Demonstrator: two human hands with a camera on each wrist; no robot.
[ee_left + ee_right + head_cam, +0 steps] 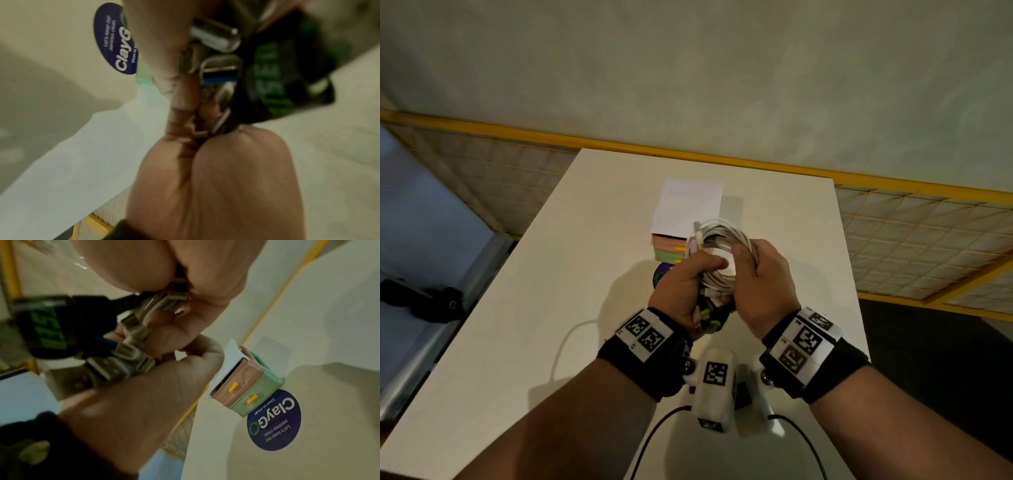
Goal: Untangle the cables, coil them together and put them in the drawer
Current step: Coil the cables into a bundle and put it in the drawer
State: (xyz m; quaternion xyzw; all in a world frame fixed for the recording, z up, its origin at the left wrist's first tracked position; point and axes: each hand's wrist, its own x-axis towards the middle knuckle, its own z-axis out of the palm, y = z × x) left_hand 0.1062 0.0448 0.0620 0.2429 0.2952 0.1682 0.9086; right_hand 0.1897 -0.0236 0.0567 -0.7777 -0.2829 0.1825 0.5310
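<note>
The left hand and right hand both curl their fingers tight around the cable bundle, held up above the white table. The plugs should stay tucked in so no loop slips before it goes into the little drawer box just behind.

We see the cables wound together into one round coil of mostly white and grey strands, held up in the air above the table, apart from its surface. Several metal USB plugs and a black connector with green lettering bunch at the coil's lower end. The drawer unit stands on the table beyond the coil: a pink drawer stacked over a green one, each with a yellow handle. The pink drawer sits slightly pulled out.
</note>
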